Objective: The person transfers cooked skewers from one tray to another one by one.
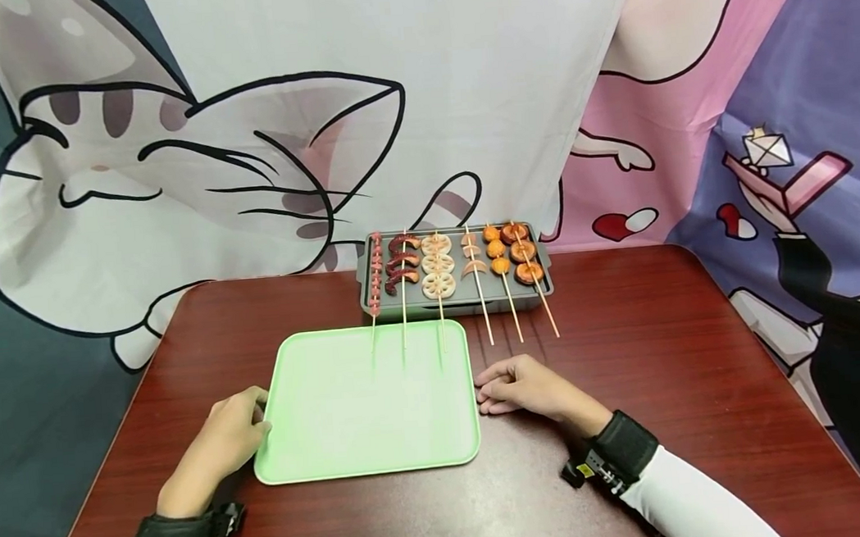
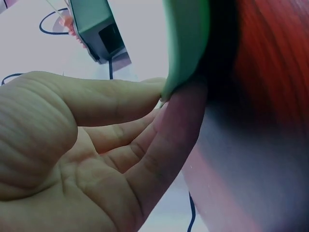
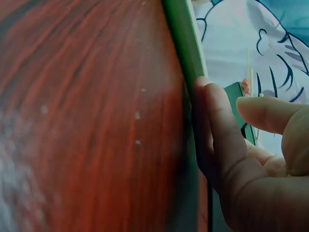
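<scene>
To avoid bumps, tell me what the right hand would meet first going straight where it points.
The right hand would first meet the green tray, whose edge it seems to be touching.

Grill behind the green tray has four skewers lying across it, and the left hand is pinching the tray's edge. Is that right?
Not quite: the head view shows six skewers, not four, lying across the grill behind the green tray; the left hand does pinch its edge.

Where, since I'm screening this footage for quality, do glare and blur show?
Head view: pale glare on the table in front of the green tray; left wrist view: the table blurred at right; right wrist view: whitish glare at lower left, the table's grain soft.
</scene>
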### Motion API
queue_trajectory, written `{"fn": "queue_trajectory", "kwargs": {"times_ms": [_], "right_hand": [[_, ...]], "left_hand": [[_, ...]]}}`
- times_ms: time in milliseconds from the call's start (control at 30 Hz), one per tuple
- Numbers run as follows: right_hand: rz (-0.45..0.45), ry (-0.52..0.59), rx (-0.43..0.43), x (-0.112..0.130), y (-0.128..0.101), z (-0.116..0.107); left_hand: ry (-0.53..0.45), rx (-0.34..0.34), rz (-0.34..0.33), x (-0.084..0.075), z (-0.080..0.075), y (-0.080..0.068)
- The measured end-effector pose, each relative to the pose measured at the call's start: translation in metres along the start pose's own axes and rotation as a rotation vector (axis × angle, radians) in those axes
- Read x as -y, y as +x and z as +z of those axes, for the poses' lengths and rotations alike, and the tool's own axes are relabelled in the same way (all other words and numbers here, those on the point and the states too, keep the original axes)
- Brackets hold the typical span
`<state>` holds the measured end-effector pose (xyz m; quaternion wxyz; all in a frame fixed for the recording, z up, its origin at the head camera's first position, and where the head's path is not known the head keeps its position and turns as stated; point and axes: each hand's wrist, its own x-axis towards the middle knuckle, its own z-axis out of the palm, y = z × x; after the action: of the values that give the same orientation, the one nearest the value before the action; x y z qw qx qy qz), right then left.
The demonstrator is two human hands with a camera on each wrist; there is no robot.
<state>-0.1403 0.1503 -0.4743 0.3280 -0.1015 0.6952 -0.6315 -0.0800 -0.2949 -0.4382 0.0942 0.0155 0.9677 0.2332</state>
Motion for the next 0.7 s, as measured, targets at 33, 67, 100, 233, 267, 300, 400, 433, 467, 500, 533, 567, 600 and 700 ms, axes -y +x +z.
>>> {"fn": "queue_trajectory", "kwargs": {"times_ms": [33, 67, 100, 233, 267, 300, 400, 433, 467, 500, 533, 567, 600, 700], "right_hand": [[-0.005, -0.017, -0.006, 0.000, 0.000, 0.001], [-0.006, -0.031, -0.014, 0.001, 0.001, 0.003], [-0.008, -0.044, -0.024, 0.000, 0.001, 0.003], [-0.025, -0.116, -0.069, 0.001, 0.004, 0.004], [-0.029, -0.133, -0.079, 0.001, 0.005, 0.004], [-0.034, -0.149, -0.088, 0.001, 0.005, 0.004], [-0.034, -0.185, -0.110, 0.000, 0.005, 0.002], [-0.030, -0.196, -0.119, 0.001, 0.005, 0.001], [-0.025, -0.210, -0.127, 0.001, 0.004, 0.001], [-0.020, -0.228, -0.137, 0.002, 0.003, 0.000], [-0.016, -0.249, -0.148, 0.002, 0.002, 0.000], [-0.013, -0.271, -0.158, 0.003, 0.001, 0.000], [-0.009, -0.294, -0.169, 0.004, 0.000, -0.001], [-0.007, -0.366, -0.194, 0.006, -0.003, -0.002]], "left_hand": [[0.000, 0.001, 0.003, -0.001, 0.000, 0.001], [0.002, 0.001, 0.007, -0.002, 0.001, 0.001], [0.004, 0.000, 0.011, -0.003, 0.001, 0.001], [0.001, -0.002, 0.021, -0.006, 0.003, 0.001], [-0.002, 0.000, 0.020, -0.006, 0.004, 0.001], [-0.004, 0.003, 0.020, -0.007, 0.005, 0.001], [-0.010, 0.010, 0.016, -0.010, 0.008, 0.001], [-0.011, 0.011, 0.019, -0.011, 0.009, 0.001], [-0.012, 0.010, 0.022, -0.012, 0.009, 0.001], [-0.013, 0.010, 0.025, -0.013, 0.010, 0.001], [-0.015, 0.008, 0.027, -0.015, 0.011, 0.001], [-0.017, 0.009, 0.029, -0.016, 0.011, 0.001], [-0.018, 0.008, 0.032, -0.017, 0.012, 0.000], [-0.018, 0.004, 0.037, -0.022, 0.014, 0.000]]}}
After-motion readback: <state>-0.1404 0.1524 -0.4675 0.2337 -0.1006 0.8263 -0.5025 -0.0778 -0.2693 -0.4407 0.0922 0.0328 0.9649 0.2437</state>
